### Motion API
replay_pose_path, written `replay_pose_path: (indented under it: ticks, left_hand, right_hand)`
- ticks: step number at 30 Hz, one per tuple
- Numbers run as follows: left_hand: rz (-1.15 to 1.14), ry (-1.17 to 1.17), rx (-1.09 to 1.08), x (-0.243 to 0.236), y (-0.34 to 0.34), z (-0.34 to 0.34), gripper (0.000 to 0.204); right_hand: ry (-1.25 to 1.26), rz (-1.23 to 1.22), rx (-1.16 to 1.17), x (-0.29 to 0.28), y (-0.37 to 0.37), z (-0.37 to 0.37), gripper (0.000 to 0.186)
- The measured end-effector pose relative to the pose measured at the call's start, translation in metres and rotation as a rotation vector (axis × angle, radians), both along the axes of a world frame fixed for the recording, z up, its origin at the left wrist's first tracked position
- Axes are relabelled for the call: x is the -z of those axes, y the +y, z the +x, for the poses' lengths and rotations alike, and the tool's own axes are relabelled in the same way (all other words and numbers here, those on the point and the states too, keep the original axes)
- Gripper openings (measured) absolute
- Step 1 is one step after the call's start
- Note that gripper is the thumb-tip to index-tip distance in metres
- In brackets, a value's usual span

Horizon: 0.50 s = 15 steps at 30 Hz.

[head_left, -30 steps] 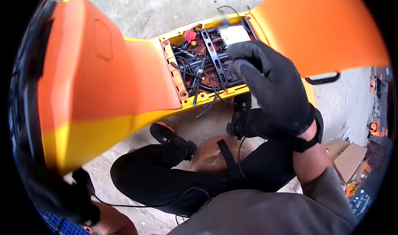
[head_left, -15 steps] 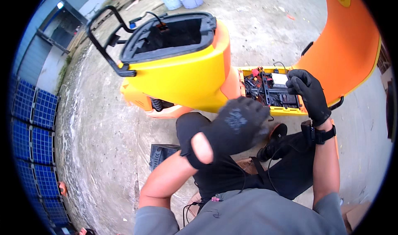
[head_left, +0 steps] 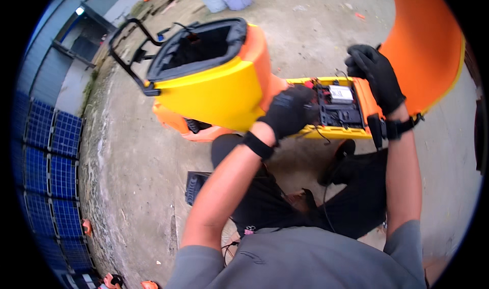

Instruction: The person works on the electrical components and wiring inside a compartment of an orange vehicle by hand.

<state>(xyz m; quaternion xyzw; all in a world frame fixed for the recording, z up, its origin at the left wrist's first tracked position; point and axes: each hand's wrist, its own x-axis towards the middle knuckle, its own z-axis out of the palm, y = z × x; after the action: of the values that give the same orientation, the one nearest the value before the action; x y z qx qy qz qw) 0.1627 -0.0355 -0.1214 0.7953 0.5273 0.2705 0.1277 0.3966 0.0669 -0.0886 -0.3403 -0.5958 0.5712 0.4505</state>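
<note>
Left hand (head_left: 290, 111): black-gloved, its fingers over the left end of the open compartment (head_left: 336, 134); blur hides whether they grasp anything.
Right hand (head_left: 376, 77): gloved, fingers curled in above the compartment's right end; whether something is pinched within them, I cannot tell.
Compartment: under the left fingers, below and left of the right ones, yellow-rimmed and packed with parts.
White box (head_left: 341, 94): right of the left fingers, with a black module (head_left: 344, 116) nearer the person.
Loose cable (head_left: 321, 136): hangs over the near rim, just below the left fingers.
Handling: reaching in here seems to call for slow, light fingers, gripping plugs rather than wire, knuckles tilted so the parts stay visible.
Wrist device (head_left: 389, 128): below the right fingers, strapped on; it could catch the rim.
Raised orange panel (head_left: 428, 49): just right of the right fingers, limiting their reach outward.
Yellow-orange body (head_left: 214, 93): left of the left fingers, blocking that side.
Black case (head_left: 196, 187): on the floor, left of and below the left fingers.
Blue crates (head_left: 46, 172): far left, well apart from both hands.
</note>
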Motion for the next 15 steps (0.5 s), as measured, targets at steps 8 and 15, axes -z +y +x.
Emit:
replay_pose_path:
  ticks: [8,15]
  left_hand:
    - [-0.324,0.022,-0.042,0.068,0.057,-0.04,0.026]
    - [-0.413,0.299,0.003,0.126,0.109,-0.024,0.028]
  right_hand:
    - [-0.213,-0.094,0.082,0.065,0.05,0.036,0.029]
    - [-0.478,-0.156,0.013,0.116,0.078,0.04,0.022]
